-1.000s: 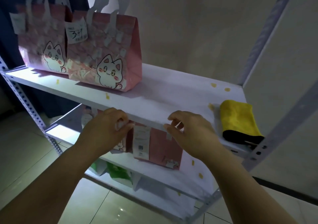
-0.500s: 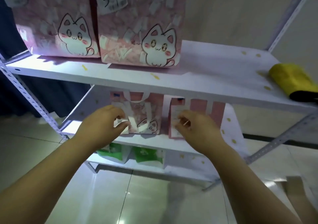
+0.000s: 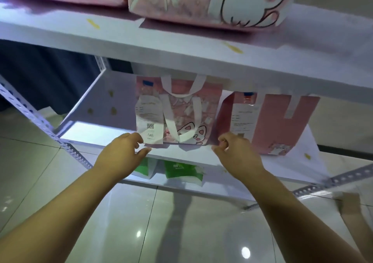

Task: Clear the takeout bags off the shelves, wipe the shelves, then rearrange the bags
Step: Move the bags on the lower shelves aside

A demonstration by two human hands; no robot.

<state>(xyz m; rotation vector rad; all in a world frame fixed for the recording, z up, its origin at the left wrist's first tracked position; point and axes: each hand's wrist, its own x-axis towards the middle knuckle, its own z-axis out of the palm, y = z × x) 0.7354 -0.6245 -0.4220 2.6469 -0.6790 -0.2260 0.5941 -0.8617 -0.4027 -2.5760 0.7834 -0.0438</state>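
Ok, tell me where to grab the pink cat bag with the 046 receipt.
Probably its two side edges, low down, coming straight in from the front. The pink cat bag stands upright facing out, and its white handles sit close under the upper shelf, leaving little room to reach from above.

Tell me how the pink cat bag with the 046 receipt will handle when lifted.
Probably light and fairly stiff: the pink cat bag stands upright and its walls hold shape. One handle droops down the front, so it is likely limp. The receipt hangs loose and might tear.
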